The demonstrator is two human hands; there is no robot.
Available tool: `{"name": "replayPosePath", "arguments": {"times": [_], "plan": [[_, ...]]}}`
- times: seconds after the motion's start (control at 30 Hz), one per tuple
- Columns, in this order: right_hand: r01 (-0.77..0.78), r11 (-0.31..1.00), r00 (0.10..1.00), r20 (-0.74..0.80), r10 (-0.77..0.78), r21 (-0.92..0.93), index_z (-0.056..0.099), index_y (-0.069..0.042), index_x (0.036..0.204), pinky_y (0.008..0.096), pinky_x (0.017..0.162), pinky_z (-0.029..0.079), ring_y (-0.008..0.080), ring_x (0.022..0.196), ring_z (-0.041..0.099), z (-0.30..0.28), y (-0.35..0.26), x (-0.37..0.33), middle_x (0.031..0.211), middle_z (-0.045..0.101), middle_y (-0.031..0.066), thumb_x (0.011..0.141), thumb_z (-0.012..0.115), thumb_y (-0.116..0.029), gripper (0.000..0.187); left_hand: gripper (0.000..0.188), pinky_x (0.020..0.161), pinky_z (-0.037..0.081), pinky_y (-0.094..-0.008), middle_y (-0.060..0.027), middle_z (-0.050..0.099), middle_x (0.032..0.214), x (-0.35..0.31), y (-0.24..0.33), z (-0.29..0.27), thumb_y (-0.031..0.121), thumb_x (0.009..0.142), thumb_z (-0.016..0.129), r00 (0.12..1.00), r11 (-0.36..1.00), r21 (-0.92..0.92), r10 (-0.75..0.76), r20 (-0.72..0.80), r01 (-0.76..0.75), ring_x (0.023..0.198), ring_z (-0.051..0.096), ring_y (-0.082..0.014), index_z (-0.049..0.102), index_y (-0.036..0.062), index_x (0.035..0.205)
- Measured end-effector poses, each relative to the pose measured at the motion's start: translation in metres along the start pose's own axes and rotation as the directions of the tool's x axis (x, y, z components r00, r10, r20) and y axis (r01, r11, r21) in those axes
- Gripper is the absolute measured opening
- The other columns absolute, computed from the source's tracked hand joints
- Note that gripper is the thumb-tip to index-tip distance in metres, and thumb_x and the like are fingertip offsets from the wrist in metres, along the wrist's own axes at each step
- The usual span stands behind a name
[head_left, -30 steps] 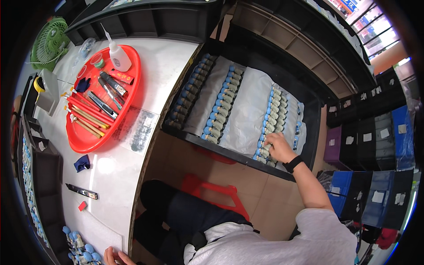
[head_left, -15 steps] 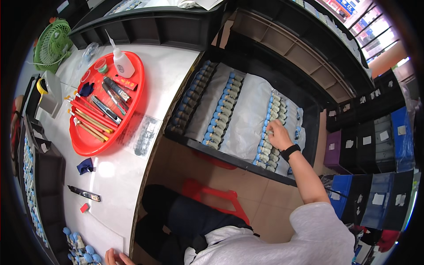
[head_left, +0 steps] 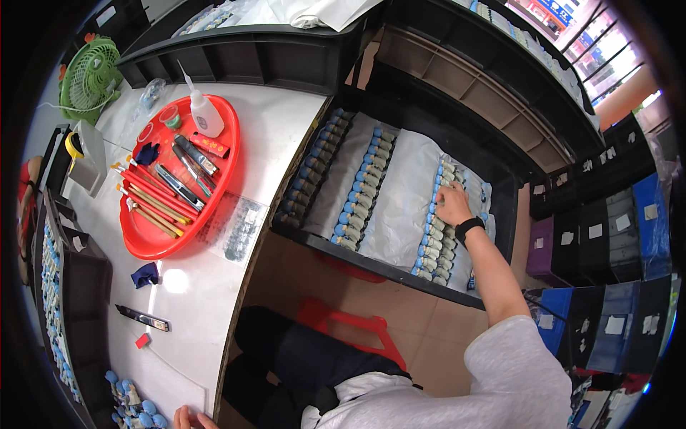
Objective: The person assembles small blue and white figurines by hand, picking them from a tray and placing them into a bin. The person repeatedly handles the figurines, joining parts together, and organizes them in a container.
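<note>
My right hand (head_left: 451,203), with a black band on its wrist, reaches into a large black crate (head_left: 400,268). Its fingers are bent together over a double row of small blue-and-cream figurines (head_left: 433,247); whatever is between the fingertips is hidden. Further left in the crate, another figurine row (head_left: 364,182) and a darker one (head_left: 314,168) lie on white sheeting (head_left: 400,207). Only the fingers of my left hand (head_left: 191,417) show, loosely bent and a little apart at the table's near edge. Beside them is a loose pile of figurines (head_left: 136,407).
On the white table (head_left: 193,300) a red tray (head_left: 153,247) carries brushes, knives and a white squeeze bottle (head_left: 206,116). A cutter knife (head_left: 143,317), a dark blue cloth (head_left: 145,275) and a red block (head_left: 143,341) lie nearer. A green fan (head_left: 91,77) stands behind; stacked bins (head_left: 600,239) line the right.
My right hand has moved a little farther from me along the double row. The whole view has shifted slightly. My left hand stays at the table edge.
</note>
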State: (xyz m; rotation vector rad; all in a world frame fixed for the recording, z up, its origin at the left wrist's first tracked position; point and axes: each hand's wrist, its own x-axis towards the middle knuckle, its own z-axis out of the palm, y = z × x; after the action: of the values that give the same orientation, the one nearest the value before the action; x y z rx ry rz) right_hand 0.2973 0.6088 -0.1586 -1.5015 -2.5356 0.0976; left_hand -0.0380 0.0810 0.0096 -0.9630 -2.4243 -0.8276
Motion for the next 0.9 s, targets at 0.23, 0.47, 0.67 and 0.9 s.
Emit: {"name": "replayPosePath", "arguments": {"times": [0.23,0.47,0.67,0.9], "plan": [[-0.083,0.995,0.988,0.133,0.076,0.047,0.058,-0.008,0.080,0.0428,0.077,0.044,0.0313,0.089,0.059,0.001,0.008,0.027,0.079,0.063,0.0118,0.065,0.057,-0.007,0.015,0.023,0.061,0.052,-0.0289,-0.0168,0.057,0.096,-0.004,-0.007,-0.001,0.003,0.081,0.066,0.999,0.999,-0.041,-0.027,0.021,0.027,0.074,0.060,-0.0234,0.060,-0.0082,0.100],[-0.064,0.865,0.949,0.299,-0.103,0.498,0.052,-0.009,0.117,0.0446,0.067,0.047,0.0385,0.074,0.060,-0.041,-0.099,0.015,0.074,0.062,0.0181,0.085,0.053,-0.022,0.034,0.023,0.063,0.053,-0.0295,-0.0170,0.056,0.097,-0.008,-0.009,-0.003,0.003,0.081,0.065,0.998,0.998,-0.045,-0.048,0.041,0.050,0.076,0.060,-0.0236,0.060,-0.0083,0.101],[0.234,0.924,0.778,0.512,-0.365,0.302,0.060,-0.009,0.104,0.0469,0.071,0.048,0.0401,0.076,0.061,-0.054,-0.159,-0.002,0.074,0.063,0.0204,0.093,0.037,-0.044,0.044,0.021,0.062,0.052,-0.0295,-0.0168,0.056,0.098,-0.006,-0.009,-0.002,0.002,0.082,0.065,0.998,0.997,-0.058,-0.038,0.046,0.040,0.075,0.060,-0.0235,0.060,-0.0084,0.099],[0.106,0.950,0.845,0.478,-0.241,0.292,0.065,-0.005,0.073,0.0441,0.065,0.047,0.0378,0.070,0.060,-0.073,-0.152,-0.007,0.073,0.064,0.0186,0.090,0.044,-0.042,0.046,0.020,0.063,0.053,-0.0289,-0.0166,0.058,0.096,-0.007,-0.012,-0.002,-0.001,0.081,0.065,0.999,0.998,-0.055,0.027,0.040,-0.025,0.075,0.061,-0.0233,0.060,-0.0095,0.099]]}}
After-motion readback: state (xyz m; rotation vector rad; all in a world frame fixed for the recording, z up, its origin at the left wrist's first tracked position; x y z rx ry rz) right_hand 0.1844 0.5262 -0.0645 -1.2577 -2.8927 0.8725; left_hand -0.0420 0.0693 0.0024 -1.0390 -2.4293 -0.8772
